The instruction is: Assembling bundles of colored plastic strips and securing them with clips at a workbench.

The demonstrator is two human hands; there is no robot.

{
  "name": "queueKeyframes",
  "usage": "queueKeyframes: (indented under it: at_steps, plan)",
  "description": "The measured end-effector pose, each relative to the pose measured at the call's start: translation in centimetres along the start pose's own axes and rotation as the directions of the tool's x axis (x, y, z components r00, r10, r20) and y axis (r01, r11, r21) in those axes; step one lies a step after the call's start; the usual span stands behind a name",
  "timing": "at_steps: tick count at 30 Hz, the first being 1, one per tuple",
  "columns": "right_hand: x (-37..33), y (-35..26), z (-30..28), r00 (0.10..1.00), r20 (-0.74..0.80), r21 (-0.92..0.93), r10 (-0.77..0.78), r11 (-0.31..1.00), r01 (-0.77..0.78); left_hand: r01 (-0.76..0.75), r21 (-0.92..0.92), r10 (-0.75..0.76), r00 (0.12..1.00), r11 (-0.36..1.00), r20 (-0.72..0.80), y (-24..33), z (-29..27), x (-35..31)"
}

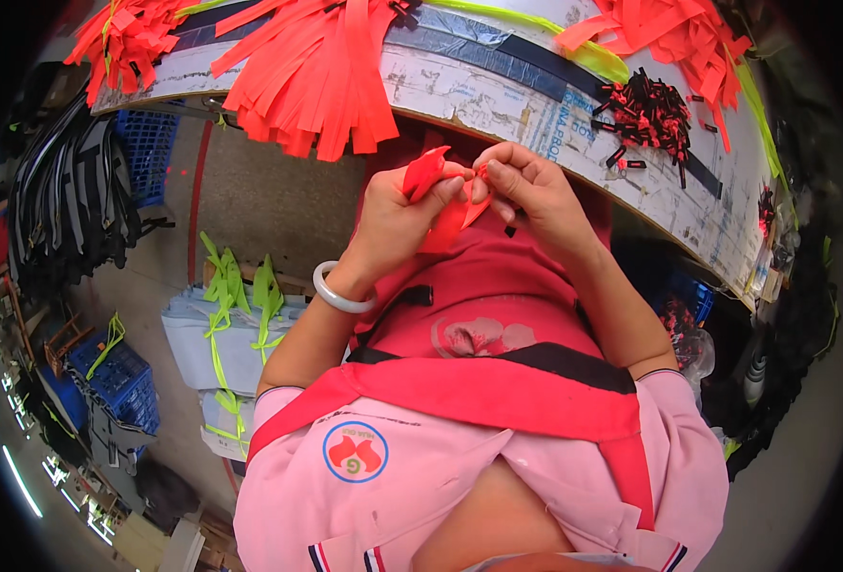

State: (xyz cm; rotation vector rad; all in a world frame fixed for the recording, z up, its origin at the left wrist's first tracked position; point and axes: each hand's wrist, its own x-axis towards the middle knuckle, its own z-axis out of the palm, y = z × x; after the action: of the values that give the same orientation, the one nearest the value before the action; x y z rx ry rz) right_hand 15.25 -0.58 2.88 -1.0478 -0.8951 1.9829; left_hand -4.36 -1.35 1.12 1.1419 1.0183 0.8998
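Note:
My left hand [398, 214] and my right hand [526, 186] meet just below the table edge, both pinching one short orange-red strap [443, 224]. The strap's top end folds up above my left fingers, and its tail hangs down between the two hands. A small black piece seems to sit at my right fingertips, too small to make out. A white bangle [338, 294] rings my left wrist. On the worn white table [479, 91] above lie a fanned bundle of orange-red straps [317, 67] and a heap of small black and red clips [652, 112].
More orange-red strap bundles lie at the table's far left [121, 38] and far right [674, 33]. Neon green straps [226, 296] drape over a pale box on my left. Black straps [69, 200] hang further left, above blue crates [116, 377].

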Motion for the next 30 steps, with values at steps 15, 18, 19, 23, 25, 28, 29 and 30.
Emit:
queueKeyframes:
  at_steps: [15,18,19,23,25,28,29,30]
  plan:
    - [-0.5,0.2,0.3,0.939,0.004,-0.618,-0.343,0.737,0.272,-0.010,-0.050,0.011,1.000,0.999,0.018,-0.5,-0.1,-0.3]
    - [-0.4,0.4,0.3,0.931,0.012,-0.615,-0.365,0.731,0.295,-0.043,0.001,0.043,0.999,0.999,0.024,-0.9,-0.2,-0.3]
    - [-0.5,0.5,0.4,0.931,0.012,-0.615,-0.364,0.732,0.294,-0.042,0.001,0.042,0.999,0.999,0.024,-0.9,-0.1,-0.3]
    - [-0.6,0.7,0.9,0.933,-0.052,-0.575,-0.356,0.774,0.264,-0.031,0.029,0.030,0.999,0.999,0.029,-1.0,0.0,-0.4]
    - [-0.6,1.0,1.0,0.934,-0.041,-0.591,-0.356,0.762,0.264,-0.049,0.044,0.048,0.999,0.998,0.023,-1.1,0.0,-0.4]
    - [-0.7,1.2,1.2,0.933,-0.062,-0.570,-0.356,0.780,0.260,-0.056,0.099,0.050,0.997,0.993,0.060,-1.0,-0.1,-0.4]
    - [-0.7,1.3,1.2,0.933,-0.069,-0.569,-0.354,0.782,0.255,-0.068,0.108,0.062,0.996,0.992,0.059,-1.0,-0.1,-0.5]
    - [-0.7,1.3,1.3,0.933,-0.075,-0.569,-0.352,0.784,0.250,-0.081,0.116,0.074,0.995,0.990,0.059,-1.1,-0.1,-0.5]
